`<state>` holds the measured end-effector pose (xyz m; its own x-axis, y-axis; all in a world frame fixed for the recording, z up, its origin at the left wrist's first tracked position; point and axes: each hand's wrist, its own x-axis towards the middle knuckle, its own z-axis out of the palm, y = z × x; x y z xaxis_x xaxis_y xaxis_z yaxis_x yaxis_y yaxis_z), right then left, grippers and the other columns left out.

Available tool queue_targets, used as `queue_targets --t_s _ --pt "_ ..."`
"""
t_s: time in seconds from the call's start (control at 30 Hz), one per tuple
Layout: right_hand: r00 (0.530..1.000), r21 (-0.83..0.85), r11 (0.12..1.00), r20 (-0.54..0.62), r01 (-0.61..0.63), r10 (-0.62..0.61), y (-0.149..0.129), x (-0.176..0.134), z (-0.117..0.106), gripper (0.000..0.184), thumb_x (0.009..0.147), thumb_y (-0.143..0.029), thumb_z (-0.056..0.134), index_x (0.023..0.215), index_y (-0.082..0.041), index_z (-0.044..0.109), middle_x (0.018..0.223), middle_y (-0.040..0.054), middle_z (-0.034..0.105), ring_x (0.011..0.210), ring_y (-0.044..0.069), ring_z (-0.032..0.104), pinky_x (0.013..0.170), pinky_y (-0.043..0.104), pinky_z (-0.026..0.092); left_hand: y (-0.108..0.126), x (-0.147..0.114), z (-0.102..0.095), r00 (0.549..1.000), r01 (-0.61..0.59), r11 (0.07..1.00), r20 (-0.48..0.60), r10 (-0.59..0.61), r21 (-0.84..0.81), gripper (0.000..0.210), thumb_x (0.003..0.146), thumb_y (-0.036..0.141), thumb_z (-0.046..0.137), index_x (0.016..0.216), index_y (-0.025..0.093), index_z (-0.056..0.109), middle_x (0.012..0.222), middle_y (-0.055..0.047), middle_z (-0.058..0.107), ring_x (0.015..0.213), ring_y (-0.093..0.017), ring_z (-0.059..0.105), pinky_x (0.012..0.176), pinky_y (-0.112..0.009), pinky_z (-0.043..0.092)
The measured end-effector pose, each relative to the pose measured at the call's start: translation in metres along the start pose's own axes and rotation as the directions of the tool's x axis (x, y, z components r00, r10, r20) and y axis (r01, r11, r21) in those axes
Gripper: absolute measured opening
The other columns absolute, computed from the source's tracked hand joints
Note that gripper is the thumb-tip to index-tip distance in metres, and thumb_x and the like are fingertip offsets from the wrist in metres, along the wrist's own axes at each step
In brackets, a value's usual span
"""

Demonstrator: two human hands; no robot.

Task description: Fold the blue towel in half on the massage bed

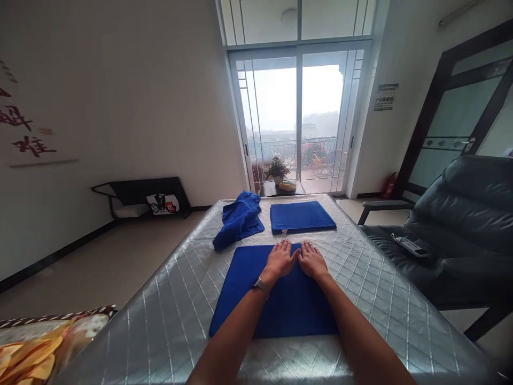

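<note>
Blue cloth (pixel 296 313) lies flat on the silver quilted cover (pixel 176 305), at the person's side of it, with the left hand (pixel 281 260) and right hand (pixel 313 261) resting palm down near its far edge, thumbs close together, fingers extended, neither hand grasping anything. Just beyond the fingertips sits a folded blue stack (pixel 302 216) with a white tag (pixel 284 233); to its left lies a crumpled blue cloth (pixel 242 218). Farther out stand a potted plant (pixel 277 169) before the glass doors and, at right, a dark armchair (pixel 460 208).
</note>
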<state>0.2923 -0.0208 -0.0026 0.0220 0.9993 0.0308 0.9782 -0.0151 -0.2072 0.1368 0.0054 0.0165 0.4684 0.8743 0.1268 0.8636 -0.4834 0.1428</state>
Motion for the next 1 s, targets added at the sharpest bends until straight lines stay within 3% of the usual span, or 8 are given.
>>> queue_targets --t_s 0.1,0.17,0.27,0.4,0.57,0.67,0.77,1.0 --pt "0.999 -0.042 0.998 0.022 0.045 -0.044 0.003 -0.002 0.000 0.065 0.101 -0.031 0.027 0.161 -0.007 0.021 0.169 0.0090 0.013 0.156 0.022 0.010 0.125 0.036 0.010 0.042 0.004 0.019 0.997 -0.069 0.994 -0.031 0.067 -0.089 0.077 0.102 0.058 0.001 0.157 0.015 0.033 0.163 -0.010 0.035 0.153 -0.021 0.025 0.125 -0.044 0.019" --pt "0.999 -0.041 0.998 0.017 0.040 -0.039 0.003 -0.002 0.000 0.065 0.101 -0.032 0.025 0.161 -0.007 0.022 0.169 0.0091 0.015 0.156 0.021 0.011 0.125 0.036 0.010 0.045 0.001 0.023 1.000 -0.024 0.994 -0.004 0.024 -0.109 0.079 0.101 0.058 -0.001 0.158 0.013 0.031 0.163 -0.011 0.032 0.153 -0.021 0.023 0.126 -0.043 0.018" --pt "1.000 -0.013 1.000 -0.001 0.009 -0.009 0.000 -0.001 -0.001 0.066 0.103 -0.039 0.020 0.160 -0.005 0.023 0.168 0.0109 0.018 0.155 0.022 0.013 0.125 0.037 0.010 0.020 -0.008 0.017 0.998 0.049 0.996 0.046 -0.046 -0.074 0.083 0.100 0.061 -0.001 0.158 0.010 0.029 0.166 -0.012 0.026 0.154 -0.022 0.018 0.127 -0.043 0.014" --pt "1.000 0.033 0.999 0.002 -0.014 0.014 -0.003 0.001 -0.002 0.069 0.103 -0.044 0.020 0.160 -0.005 0.023 0.168 0.0115 0.019 0.155 0.022 0.013 0.125 0.037 0.008 -0.033 -0.023 0.004 0.985 0.169 0.985 0.040 -0.168 -0.017 0.090 0.096 0.070 0.002 0.158 0.011 0.030 0.166 -0.014 0.025 0.155 -0.025 0.018 0.126 -0.045 0.013" --pt "1.000 0.038 0.999 0.001 -0.018 0.018 -0.001 0.002 -0.002 0.069 0.103 -0.044 0.021 0.160 -0.006 0.024 0.168 0.0102 0.019 0.155 0.021 0.013 0.125 0.037 0.008 -0.100 -0.044 -0.006 0.936 0.351 0.935 0.012 -0.352 0.045 0.090 0.096 0.071 0.003 0.158 0.012 0.031 0.166 -0.014 0.025 0.154 -0.026 0.019 0.126 -0.045 0.013" --pt "1.000 0.024 1.000 0.007 -0.020 0.020 -0.001 0.001 -0.003 0.069 0.103 -0.044 0.020 0.160 -0.006 0.024 0.168 0.0097 0.019 0.155 0.021 0.013 0.125 0.037 0.009 -0.128 -0.054 -0.008 0.914 0.404 0.913 0.009 -0.405 0.059 0.090 0.096 0.071 0.003 0.159 0.011 0.028 0.167 -0.015 0.021 0.154 -0.027 0.018 0.125 -0.043 0.014" --pt "1.000 0.015 1.000 0.012 -0.024 0.024 -0.001 0.001 -0.004 0.069 0.103 -0.045 0.020 0.160 -0.007 0.023 0.168 0.0083 0.019 0.155 0.020 0.013 0.125 0.036 0.009 -0.140 -0.058 -0.008 0.909 0.416 0.908 0.017 -0.417 0.049 0.091 0.095 0.072 0.004 0.159 0.011 0.025 0.167 -0.015 0.018 0.155 -0.027 0.017 0.124 -0.043 0.017" --pt "0.999 -0.019 0.999 0.024 -0.031 0.031 0.001 0.003 -0.003 0.069 0.103 -0.045 0.018 0.161 -0.008 0.022 0.168 0.0072 0.017 0.155 0.019 0.011 0.125 0.035 0.008 -0.141 -0.056 -0.006 0.912 0.409 0.912 0.001 -0.409 0.027 0.090 0.096 0.071 0.004 0.159 0.012 0.026 0.166 -0.016 0.022 0.153 -0.029 0.021 0.124 -0.044 0.019"
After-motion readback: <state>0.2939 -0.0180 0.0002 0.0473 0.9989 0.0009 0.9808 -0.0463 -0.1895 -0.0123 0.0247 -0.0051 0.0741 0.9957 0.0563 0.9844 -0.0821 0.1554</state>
